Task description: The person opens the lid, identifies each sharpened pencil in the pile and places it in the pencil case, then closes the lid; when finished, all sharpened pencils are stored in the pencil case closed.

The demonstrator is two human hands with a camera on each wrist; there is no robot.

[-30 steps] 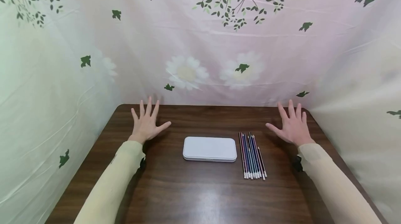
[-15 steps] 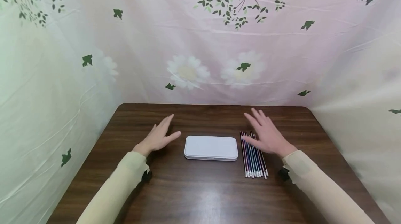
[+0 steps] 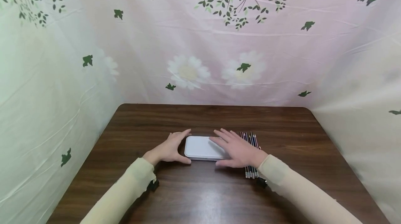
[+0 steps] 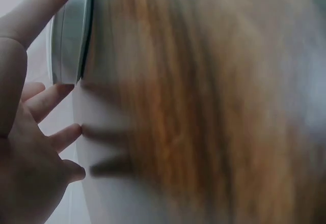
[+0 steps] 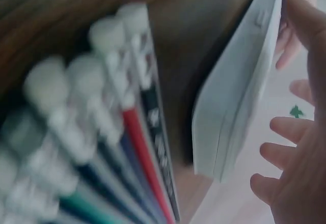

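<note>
A closed white pencil case (image 3: 202, 147) lies flat on the dark wood table. My left hand (image 3: 169, 148) is at its left end, thumb along the front side and fingers toward the back, spread apart. In the left wrist view the thumb overlaps the case's edge (image 4: 71, 46). Over the right part of the case reaches my right hand (image 3: 240, 150), fingers extended, thumb near the front edge. It hides that end of the case and some of the pencils (image 3: 250, 172) from the head view. In the right wrist view white erasers (image 5: 107, 35) top several coloured pencils beside the case.
The brown tabletop (image 3: 200, 196) has rounded back corners. A pale cloth (image 3: 200, 49) printed with leaves, flowers and birds hangs behind it and along both sides. The pencils lie side by side, right of the case.
Both hands have moved inward from the table's far corners to the two ends of the pencil case. The right one passed over the pencils. Case and pencils stay put.
</note>
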